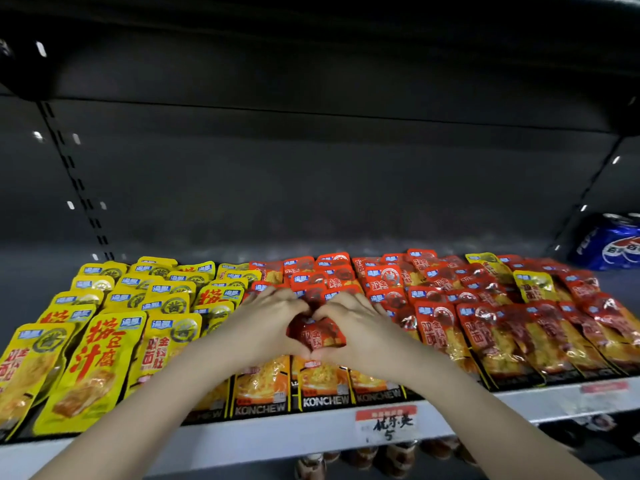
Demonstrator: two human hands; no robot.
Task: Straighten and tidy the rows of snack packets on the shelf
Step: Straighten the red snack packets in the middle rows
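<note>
A red snack packet (317,332) sits framed between a person's two hands near the front middle of a shop shelf (277,436), where the rows of red packets (436,327) lie overlapping and tilted back like shingles. The left hand (266,323) and the right hand (360,327) rest palm-down on the red rows, fingers stretched out flat and relaxed over the packets behind. The thumbs meet tip to tip at the near edge of the framed packet, so neither hand closes round anything. Both bare forearms reach in from the bottom of the view. Just left of the hands run rows of yellow packets (100,355), laid the same way and filling the shelf's left side. On the right, two yellow packets (533,285) sit among the red ones near the back. Along the front, several packets show black bottom bands printed KONCHEW. A red-and-white price tag (388,424) with handwritten characters is fixed to the pale shelf edge, just below the right wrist. Blue drink cans (613,244) stand at the far right against the dark back panel (311,188). Jars (391,459), blurred, show on the level below.
</note>
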